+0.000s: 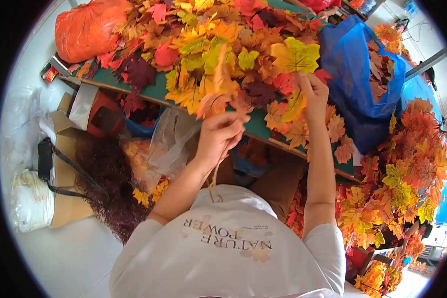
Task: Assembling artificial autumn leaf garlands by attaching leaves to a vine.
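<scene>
My left hand (219,133) is closed in front of my chest at the table's near edge, gripping a thin brown stem (215,175) whose lower end hangs toward my shirt. Orange artificial leaves (214,103) rise above its fingers. Farther right, my right hand (313,93) pinches a yellow-green artificial maple leaf (297,55) by its base. Just below those fingers hangs a narrower yellow leaf (295,105); whether it is gripped too, I cannot tell. A loose pile of red, orange, yellow and dark maroon leaves (184,35) spreads beyond both hands.
The pile covers most of a green table (151,93). An orange bag (90,27) sits at its far left, a blue bag of brown leaves (350,69) at its right. Leafy branches (412,164) crowd my right side. An open carton (72,174) stands left. Another person's hand (327,12) shows far off.
</scene>
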Available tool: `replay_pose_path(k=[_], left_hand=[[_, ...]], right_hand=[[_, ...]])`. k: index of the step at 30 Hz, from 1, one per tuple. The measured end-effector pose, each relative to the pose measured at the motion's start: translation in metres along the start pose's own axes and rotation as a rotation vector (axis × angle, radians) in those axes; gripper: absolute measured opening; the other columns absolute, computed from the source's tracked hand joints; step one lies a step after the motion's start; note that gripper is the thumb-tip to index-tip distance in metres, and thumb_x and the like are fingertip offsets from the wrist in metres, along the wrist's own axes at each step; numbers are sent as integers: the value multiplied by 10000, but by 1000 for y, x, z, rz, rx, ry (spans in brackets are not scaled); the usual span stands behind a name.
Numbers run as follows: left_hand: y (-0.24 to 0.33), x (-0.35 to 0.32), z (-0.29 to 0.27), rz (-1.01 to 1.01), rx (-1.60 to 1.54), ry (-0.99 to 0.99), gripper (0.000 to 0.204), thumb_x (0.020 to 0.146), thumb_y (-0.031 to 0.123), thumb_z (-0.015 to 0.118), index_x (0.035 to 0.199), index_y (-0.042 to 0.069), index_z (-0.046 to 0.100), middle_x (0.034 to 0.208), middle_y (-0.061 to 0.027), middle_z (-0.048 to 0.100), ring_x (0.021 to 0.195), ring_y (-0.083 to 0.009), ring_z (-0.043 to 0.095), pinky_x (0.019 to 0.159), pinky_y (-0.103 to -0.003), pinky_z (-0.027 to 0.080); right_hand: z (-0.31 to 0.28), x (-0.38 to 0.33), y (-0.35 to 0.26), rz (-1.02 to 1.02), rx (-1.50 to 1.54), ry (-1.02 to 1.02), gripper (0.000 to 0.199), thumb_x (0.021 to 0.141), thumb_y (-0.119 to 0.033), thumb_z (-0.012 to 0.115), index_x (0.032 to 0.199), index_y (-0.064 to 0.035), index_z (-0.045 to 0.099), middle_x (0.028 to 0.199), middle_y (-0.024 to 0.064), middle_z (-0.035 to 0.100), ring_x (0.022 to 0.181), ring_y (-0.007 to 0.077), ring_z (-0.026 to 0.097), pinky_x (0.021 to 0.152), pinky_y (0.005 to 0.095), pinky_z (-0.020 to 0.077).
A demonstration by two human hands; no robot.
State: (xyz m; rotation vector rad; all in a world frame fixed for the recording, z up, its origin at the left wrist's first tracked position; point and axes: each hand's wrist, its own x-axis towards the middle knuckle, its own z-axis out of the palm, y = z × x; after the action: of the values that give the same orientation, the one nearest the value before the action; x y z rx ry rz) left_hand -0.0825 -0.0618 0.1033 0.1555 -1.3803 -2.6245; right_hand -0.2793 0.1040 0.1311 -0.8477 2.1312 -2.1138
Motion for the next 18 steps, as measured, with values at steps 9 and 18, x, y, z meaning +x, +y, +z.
replay_pose_path(k=[9, 18], left_hand=[[-20, 5, 19, -32, -37, -17, 140, 854, 68, 622, 973, 4, 585, 697, -5, 546, 535, -34, 462, 395, -140, 285], [-31, 5, 18, -47, -5, -27, 71, 856, 33, 615, 919, 15, 585, 714, -5, 567, 538, -40, 481, 412, -162, 323]], right_hand=[[50, -103, -15, 157, 44, -138, 258, 939, -195, 545, 771, -5, 590, 726, -29, 531, 695, 61, 462, 641, 219, 393], [56, -126, -17, 250, 73, 44, 76, 802, -16, 649, 874, 5, 640, 751, -28, 567, 684, 36, 491, 616, 192, 404]])
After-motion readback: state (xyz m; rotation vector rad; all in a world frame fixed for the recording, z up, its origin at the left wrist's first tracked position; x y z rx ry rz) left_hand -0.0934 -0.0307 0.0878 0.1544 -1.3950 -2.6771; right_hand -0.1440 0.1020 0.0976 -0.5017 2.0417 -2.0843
